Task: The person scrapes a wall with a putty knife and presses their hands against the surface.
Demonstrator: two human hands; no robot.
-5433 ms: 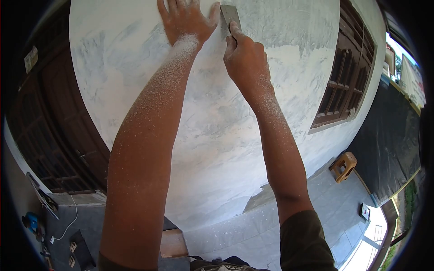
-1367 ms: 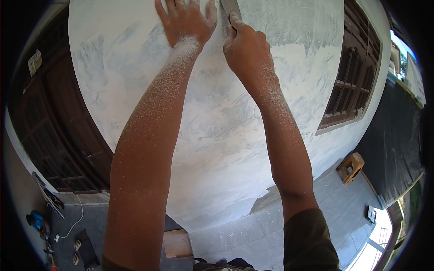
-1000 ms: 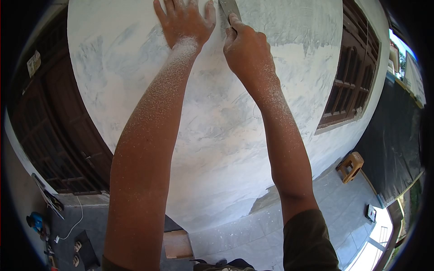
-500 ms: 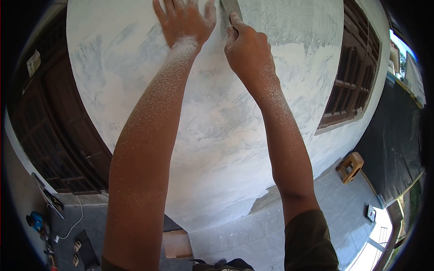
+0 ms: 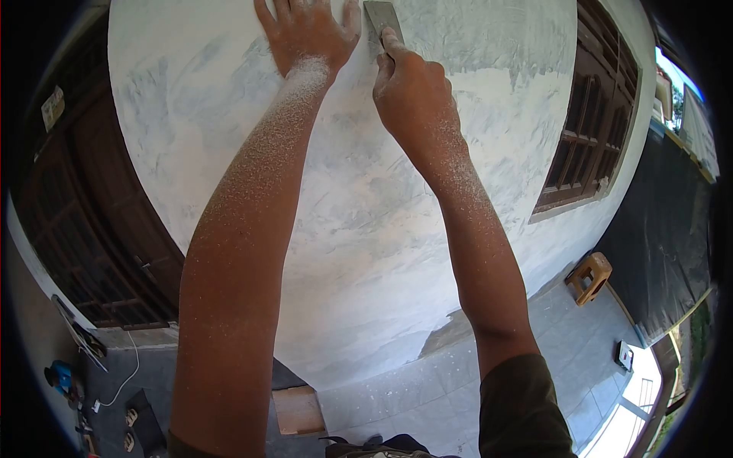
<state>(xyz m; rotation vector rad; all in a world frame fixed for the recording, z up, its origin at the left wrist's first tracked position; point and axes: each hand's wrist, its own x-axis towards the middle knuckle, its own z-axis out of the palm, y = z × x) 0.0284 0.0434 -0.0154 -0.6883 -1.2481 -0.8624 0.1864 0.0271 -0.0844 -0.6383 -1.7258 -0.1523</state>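
A white wall (image 5: 366, 206) with patchy grey areas fills the middle of the view. My left hand (image 5: 309, 34) lies against it at the top, fingers spread, with its fingertips cut off by the frame edge. Just to the right, my right hand (image 5: 416, 84) grips a metal scraper (image 5: 380, 17), one finger stretched along the blade. The blade is at the wall, between the two hands. White dust covers both wrists and forearms.
Brown doors (image 5: 114, 221) stand at the left and a brown window (image 5: 592, 122) at the right. On the tiled floor are a wooden-coloured stool (image 5: 589, 278), a blue tool (image 5: 62, 378), a white cable (image 5: 131, 374) and sandals (image 5: 130, 427). A dark sheet (image 5: 657, 229) hangs at the right.
My right hand has moved slightly left and down, and more of the scraper blade shows. My left hand stays spread on the wall. The view has shifted slightly.
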